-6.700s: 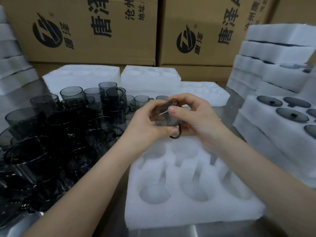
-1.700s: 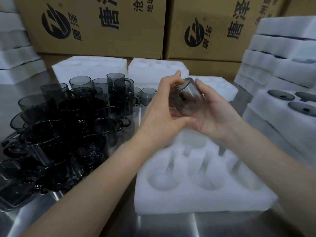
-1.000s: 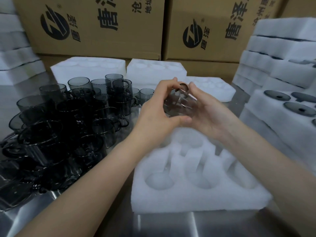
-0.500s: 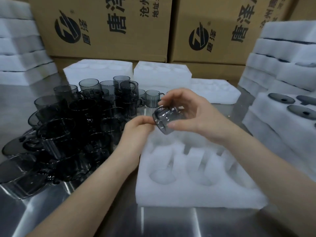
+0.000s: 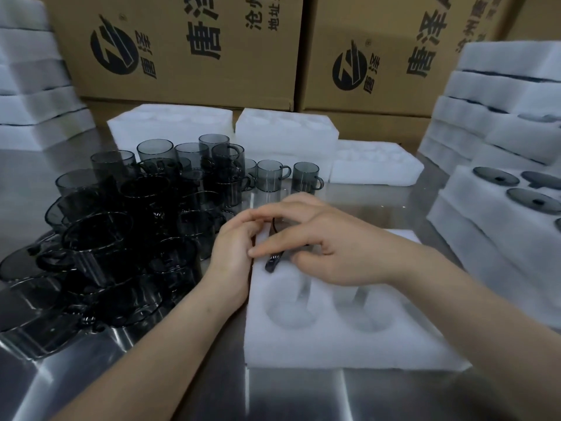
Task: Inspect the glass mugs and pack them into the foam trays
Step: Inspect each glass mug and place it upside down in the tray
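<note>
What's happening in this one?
A person is packing glassware into a foam tray. The right hand holds a mug at the tray's far-left pocket, mostly hidden, only its handle showing; the left hand sits against it. Two near pockets show empty. A pile of unpacked mugs waits on the left.

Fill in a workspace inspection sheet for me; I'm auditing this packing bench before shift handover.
Surface: shiny steel table, reflective.
Job's things: smoky grey glass mug, mostly hidden by the hands, at the far-left cavity of the white foam tray; the two near cavities in view are empty; heap of grey glass mugs at left.
Clutter: dark round lids set in foam at right.
Grippers: left hand and right hand both hold the mug.
Cables: nothing seen.
Surroundings: brown printed cardboard boxes behind; stacked white foam trays on both sides.
</note>
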`<state>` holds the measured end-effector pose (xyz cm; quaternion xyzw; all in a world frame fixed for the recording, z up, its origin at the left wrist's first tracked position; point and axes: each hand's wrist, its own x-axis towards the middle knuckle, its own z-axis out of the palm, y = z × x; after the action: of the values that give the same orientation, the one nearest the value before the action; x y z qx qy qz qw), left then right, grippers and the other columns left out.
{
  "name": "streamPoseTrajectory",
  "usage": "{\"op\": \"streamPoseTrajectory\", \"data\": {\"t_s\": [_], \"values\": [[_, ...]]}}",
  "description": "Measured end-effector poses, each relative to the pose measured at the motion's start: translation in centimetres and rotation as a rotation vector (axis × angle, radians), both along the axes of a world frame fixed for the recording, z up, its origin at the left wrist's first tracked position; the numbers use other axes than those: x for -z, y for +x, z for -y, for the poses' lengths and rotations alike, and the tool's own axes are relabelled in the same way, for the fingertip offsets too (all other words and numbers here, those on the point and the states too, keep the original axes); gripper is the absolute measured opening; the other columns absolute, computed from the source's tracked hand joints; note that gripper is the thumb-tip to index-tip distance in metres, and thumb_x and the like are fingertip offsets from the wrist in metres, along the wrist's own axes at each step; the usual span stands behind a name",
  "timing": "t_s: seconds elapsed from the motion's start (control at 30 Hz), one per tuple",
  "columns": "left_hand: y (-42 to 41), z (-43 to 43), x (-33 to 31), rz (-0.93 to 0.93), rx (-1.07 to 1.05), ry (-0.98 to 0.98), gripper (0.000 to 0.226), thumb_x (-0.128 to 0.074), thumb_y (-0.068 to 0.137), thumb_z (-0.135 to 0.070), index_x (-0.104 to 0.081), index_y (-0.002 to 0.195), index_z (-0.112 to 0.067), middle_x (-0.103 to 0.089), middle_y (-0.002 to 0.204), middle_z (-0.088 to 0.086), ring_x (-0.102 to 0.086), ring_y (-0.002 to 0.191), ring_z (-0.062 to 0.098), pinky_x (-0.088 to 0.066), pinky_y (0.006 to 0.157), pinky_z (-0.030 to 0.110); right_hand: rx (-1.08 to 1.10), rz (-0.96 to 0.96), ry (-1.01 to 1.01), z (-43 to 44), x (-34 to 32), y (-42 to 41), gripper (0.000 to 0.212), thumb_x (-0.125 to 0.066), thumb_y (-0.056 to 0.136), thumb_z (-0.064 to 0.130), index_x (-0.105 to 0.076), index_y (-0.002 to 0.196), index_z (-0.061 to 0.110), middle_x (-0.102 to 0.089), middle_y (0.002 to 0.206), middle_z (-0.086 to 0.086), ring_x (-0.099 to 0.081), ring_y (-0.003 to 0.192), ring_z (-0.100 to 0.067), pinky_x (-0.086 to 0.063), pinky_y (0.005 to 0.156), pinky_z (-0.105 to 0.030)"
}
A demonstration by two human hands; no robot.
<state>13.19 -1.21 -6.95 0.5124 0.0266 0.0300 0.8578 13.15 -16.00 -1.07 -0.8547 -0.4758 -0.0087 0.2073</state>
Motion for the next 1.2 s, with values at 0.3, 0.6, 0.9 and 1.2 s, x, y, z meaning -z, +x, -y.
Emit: {"op": "streamPoseTrajectory", "data": {"t_s": [0.3,0.6,0.9,1.2], "values": [[0.5,-0.8,0.1,-0.056,-0.032,0.013,0.03,-0.04,0.087,0.004,-0.068,0.084,-0.006,-0.069,0.071,0.011,-0.067,0.069,0.024,-0.054,0.067,0.032,0.033,-0.092,-0.334,-0.3,0.5,0.3,0.052,-0.036,0.104,0.023,-0.021,0.153,0.032,0.0,0.163,0.01,0.012,0.146,0.001,0.002,0.122,-0.037],[1.0,0.7,0.4,-0.058,-0.167,0.108,0.04,-0.04,0.101,-0.038,-0.065,0.088,-0.01,-0.065,0.084,0.009,-0.064,0.085,0.018,-0.053,0.08,0.03,0.086,-0.127,-0.432,-0.4,1.0,0.0,0.075,-0.037,0.098,0.054,0.005,0.155,0.029,0.014,0.16,0.017,0.019,0.145,0.001,0.011,0.12,-0.039],[0.0,0.3,0.1,-0.013,0.017,0.321,0.014,-0.061,0.084,0.001,-0.07,0.089,-0.009,-0.067,0.081,0.01,-0.062,0.075,0.02,-0.047,0.072,0.032,0.68,-0.438,0.309,3.4,-1.6,8.3,0.021,-0.052,0.097,0.021,-0.066,0.111,0.029,-0.068,0.113,0.005,-0.065,0.103,-0.019,-0.052,0.082,-0.03],[0.3,0.1,-0.2,-0.01,0.036,0.367,0.02,-0.058,0.083,0.007,-0.071,0.085,-0.009,-0.068,0.081,0.015,-0.063,0.077,0.026,-0.048,0.077,0.037,0.799,-0.177,-0.145,1.9,2.1,16.7,0.047,-0.048,0.094,0.016,-0.043,0.14,0.021,-0.051,0.138,-0.01,-0.049,0.121,-0.029,-0.041,0.092,-0.032]]}}
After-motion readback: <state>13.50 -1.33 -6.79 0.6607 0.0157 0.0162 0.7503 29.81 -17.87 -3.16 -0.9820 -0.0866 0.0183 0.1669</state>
